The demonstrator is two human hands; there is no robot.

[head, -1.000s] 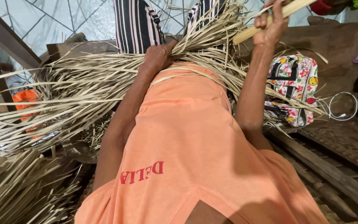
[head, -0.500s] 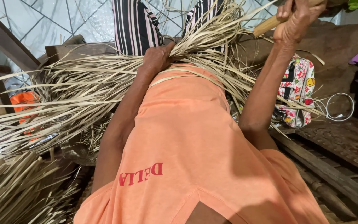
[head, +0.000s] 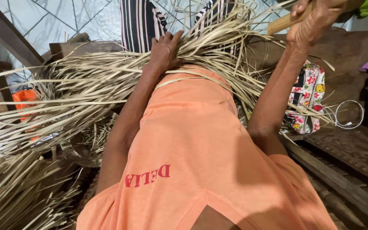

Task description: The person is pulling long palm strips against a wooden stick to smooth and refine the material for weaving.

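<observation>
The left hand [head: 163, 51] presses down with a closed grip on a bundle of dry palm strips [head: 86, 91], which fans out to the left across the lap. The right hand [head: 316, 21], raised far right, is clenched around a wooden stick [head: 284, 23]. A colourful patterned bag [head: 309, 100] lies beside the right forearm.

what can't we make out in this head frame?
- Wooden stick in right hand: its upper end leaves the head view's top edge.
- Left hand: fingertips buried in dried leaf strips.
- Patterned bag: partly behind the right forearm.
</observation>
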